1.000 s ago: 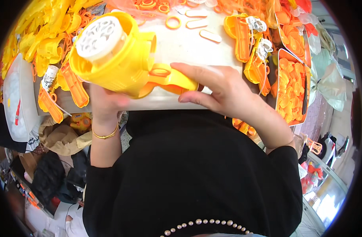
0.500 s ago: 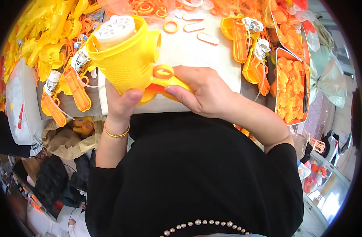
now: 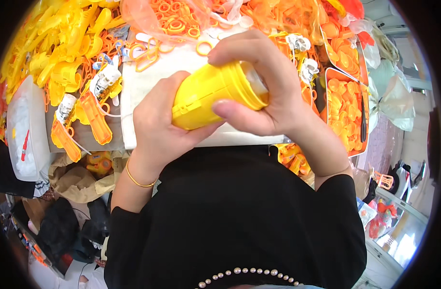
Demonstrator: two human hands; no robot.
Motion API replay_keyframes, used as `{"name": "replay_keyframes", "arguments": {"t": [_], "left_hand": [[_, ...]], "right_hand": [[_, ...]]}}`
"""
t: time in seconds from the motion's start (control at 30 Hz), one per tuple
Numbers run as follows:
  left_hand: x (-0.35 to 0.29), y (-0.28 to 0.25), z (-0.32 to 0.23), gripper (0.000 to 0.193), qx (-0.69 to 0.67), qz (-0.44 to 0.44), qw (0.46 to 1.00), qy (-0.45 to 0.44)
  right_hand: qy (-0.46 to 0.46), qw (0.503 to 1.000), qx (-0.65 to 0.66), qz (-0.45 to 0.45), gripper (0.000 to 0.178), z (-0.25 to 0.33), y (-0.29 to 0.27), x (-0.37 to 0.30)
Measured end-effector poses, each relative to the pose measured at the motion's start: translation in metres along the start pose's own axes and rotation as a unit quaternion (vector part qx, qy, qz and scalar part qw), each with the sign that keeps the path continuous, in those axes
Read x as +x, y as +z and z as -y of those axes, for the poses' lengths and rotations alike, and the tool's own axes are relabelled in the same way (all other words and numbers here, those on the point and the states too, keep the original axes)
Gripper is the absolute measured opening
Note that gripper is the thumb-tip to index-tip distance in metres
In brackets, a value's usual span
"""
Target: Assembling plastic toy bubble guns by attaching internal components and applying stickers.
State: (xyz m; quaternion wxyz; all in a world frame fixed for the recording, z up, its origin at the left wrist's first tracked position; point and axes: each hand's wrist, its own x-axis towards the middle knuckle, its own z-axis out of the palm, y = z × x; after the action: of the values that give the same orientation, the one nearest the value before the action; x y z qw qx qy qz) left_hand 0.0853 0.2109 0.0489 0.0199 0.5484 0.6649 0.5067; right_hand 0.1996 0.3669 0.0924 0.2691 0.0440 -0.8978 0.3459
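Above the white mat, my left hand clamps the yellow housing's lower-left end, its long axis slanting up rightward, while my right hand (nearer the open rim) grips around that end.

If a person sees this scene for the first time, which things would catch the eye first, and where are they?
Probably the bright yellow plastic housing in the middle, held between the left hand and the right hand above a white work surface. Next, the large heap of yellow parts at upper left, and the many small orange pieces to the right of the right hand.
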Motion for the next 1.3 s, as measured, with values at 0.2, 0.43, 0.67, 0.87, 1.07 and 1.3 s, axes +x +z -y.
{"name": "replay_keyframes", "arguments": {"t": [0.2, 0.43, 0.67, 0.87, 1.07, 1.3], "left_hand": [[-0.018, -0.008, 0.002, 0.064, -0.062, 0.044, 0.996, -0.045], [-0.012, -0.011, -0.008, 0.068, -0.101, 0.098, 0.986, -0.088], [-0.002, 0.0, -0.009, 0.072, -0.07, 0.053, 0.995, -0.049], [-0.002, 0.002, -0.011, 0.071, -0.05, 0.055, 0.996, -0.04], [0.002, -0.001, -0.012, 0.072, -0.061, 0.077, 0.994, -0.039], [0.002, 0.004, -0.016, 0.071, -0.161, 0.052, 0.983, -0.068]], "right_hand": [[0.072, 0.979, 0.19, -0.01, 0.035, -0.016, 0.0, -0.015], [0.016, 0.974, 0.223, -0.038, 0.053, -0.021, 0.014, -0.011], [0.001, 0.998, 0.035, -0.055, 0.039, 0.006, 0.011, -0.011], [0.064, 0.99, 0.128, 0.009, 0.031, 0.009, 0.001, -0.011], [0.027, 0.995, 0.088, -0.023, 0.03, 0.009, 0.012, -0.011], [-0.061, 0.994, 0.084, -0.029, 0.026, 0.004, 0.011, -0.007]]}}
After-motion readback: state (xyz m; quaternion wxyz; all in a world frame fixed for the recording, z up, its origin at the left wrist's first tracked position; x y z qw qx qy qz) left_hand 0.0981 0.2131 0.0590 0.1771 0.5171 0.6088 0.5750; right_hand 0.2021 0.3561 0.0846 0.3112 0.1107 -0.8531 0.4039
